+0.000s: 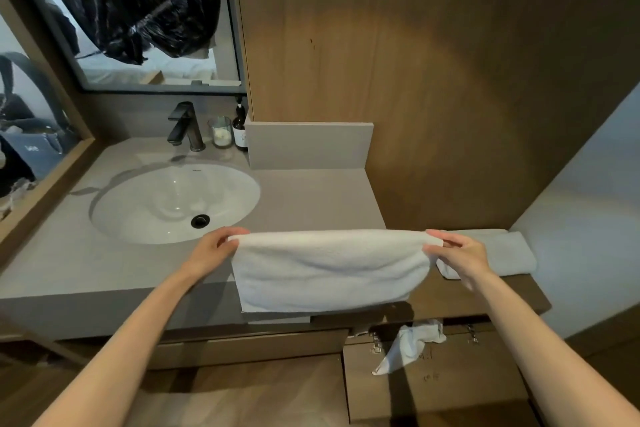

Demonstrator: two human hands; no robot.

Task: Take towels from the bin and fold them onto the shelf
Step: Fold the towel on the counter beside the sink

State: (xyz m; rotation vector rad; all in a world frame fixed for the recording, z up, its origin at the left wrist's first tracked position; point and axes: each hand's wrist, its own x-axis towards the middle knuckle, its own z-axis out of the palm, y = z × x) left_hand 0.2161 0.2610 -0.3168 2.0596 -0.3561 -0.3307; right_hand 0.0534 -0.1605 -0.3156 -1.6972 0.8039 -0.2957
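1. White towel (329, 270) hangs stretched in front of the grey counter (311, 198).
2. Our left hand (214, 248) pinches its top left corner; our right hand (457, 253) pinches the top right.
3. A folded towel (505, 251) lies on the wooden shelf (485, 298) beside our right hand.
4. Another towel (408, 345) spills from the wooden bin (436, 388) below.

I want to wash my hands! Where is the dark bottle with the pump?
The dark pump bottle stands at the back of the counter, upper left in the head view, just right of the glass cup and black faucet behind the sink.
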